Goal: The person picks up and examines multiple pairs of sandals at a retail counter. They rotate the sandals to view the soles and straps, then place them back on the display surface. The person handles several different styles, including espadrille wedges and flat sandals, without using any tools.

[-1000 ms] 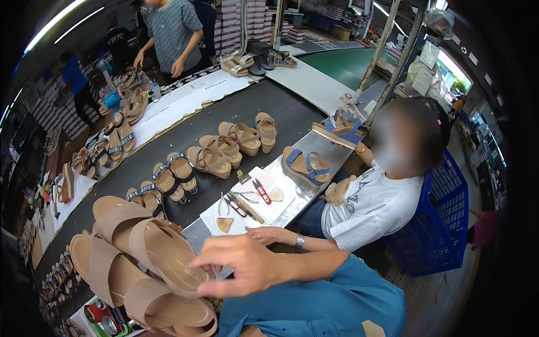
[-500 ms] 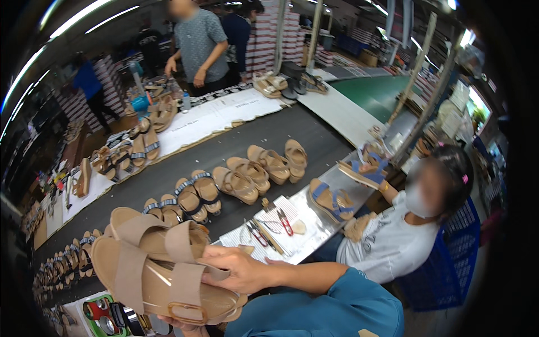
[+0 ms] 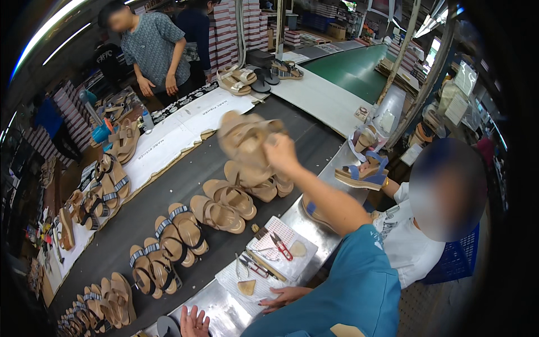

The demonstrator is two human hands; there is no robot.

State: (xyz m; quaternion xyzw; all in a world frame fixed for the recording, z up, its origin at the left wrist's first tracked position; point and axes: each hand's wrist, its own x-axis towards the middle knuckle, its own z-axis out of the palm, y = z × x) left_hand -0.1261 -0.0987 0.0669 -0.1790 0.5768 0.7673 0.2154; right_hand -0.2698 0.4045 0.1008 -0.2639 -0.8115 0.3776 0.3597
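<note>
My right hand (image 3: 281, 150) grips a pair of tan wide-strapped sandals (image 3: 245, 141) and holds them out over the dark belt (image 3: 193, 160). Motion smears the pair a little. Just under it, another pair of tan sandals (image 3: 264, 188) sits on the belt, partly hidden. My left hand (image 3: 193, 323) is low by the metal table edge, palm up, fingers apart, with nothing in it. Beside it lies a dark grey rounded piece (image 3: 167, 326), cut off by the lower rim. Several pairs of tan and striped-strap sandals (image 3: 222, 210) stand in a row along the belt.
Paper sheets (image 3: 233, 281) carry red-handled snips (image 3: 282, 247) and a tan scrap (image 3: 246, 288). Another hand (image 3: 285, 297) rests beside them. A co-worker in white (image 3: 415, 247) holds a blue-strapped sandal (image 3: 365, 171). Across the belt, a person (image 3: 154, 53) stands behind a paper-covered ledge (image 3: 185, 123).
My right hand has carried the tan pair up and away over the belt. My left hand has let go of it. The view has shifted, and the person across now leans forward.
</note>
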